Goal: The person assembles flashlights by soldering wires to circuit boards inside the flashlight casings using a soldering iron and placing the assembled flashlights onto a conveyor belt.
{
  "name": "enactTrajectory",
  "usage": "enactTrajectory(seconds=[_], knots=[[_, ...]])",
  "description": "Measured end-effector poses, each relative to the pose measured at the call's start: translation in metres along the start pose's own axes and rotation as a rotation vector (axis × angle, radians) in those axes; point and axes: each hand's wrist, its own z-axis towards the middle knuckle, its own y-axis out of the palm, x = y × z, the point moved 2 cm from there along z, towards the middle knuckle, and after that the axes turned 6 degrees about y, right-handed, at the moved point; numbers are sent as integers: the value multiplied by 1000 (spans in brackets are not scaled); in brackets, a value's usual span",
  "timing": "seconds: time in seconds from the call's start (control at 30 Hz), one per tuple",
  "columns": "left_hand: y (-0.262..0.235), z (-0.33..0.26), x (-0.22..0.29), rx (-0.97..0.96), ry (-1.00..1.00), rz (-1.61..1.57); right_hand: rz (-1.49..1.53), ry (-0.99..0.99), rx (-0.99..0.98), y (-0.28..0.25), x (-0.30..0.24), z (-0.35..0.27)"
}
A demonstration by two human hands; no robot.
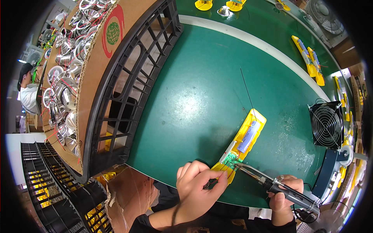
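A yellow plastic half-shell point(259, 117) lies slanted on the green table near its front edge. Inside it sit a blue cylindrical battery point(249, 136) and, lower down, a small green circuit board point(232, 160) with thin wires. One thin dark wire point(246, 87) sticks out past the shell's far end. My right hand point(286, 192) grips a soldering iron point(276, 188) by its black handle, its tip at the circuit board's right side. My left hand point(202, 185) is closed in a pinch at the shell's near end; what lies between the fingertips is too small to make out.
On the left, a black plastic crate point(134, 83) stands beside a cardboard box point(92, 73) of shiny reflector cups point(64, 93). A black fan point(327, 125) is at the right edge. More yellow shells point(309, 60) lie across the pale strip. A person point(29, 89) sits far left.
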Motion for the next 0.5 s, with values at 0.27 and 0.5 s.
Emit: enactTrajectory(seconds=[0.27, 0.5], knots=[[0, -3, 1, 11, -15, 16, -1, -56, 21, 0, -3, 2], [-4, -9, 7, -22, -42, -20, 99, -47, 107, -11, -13, -3]])
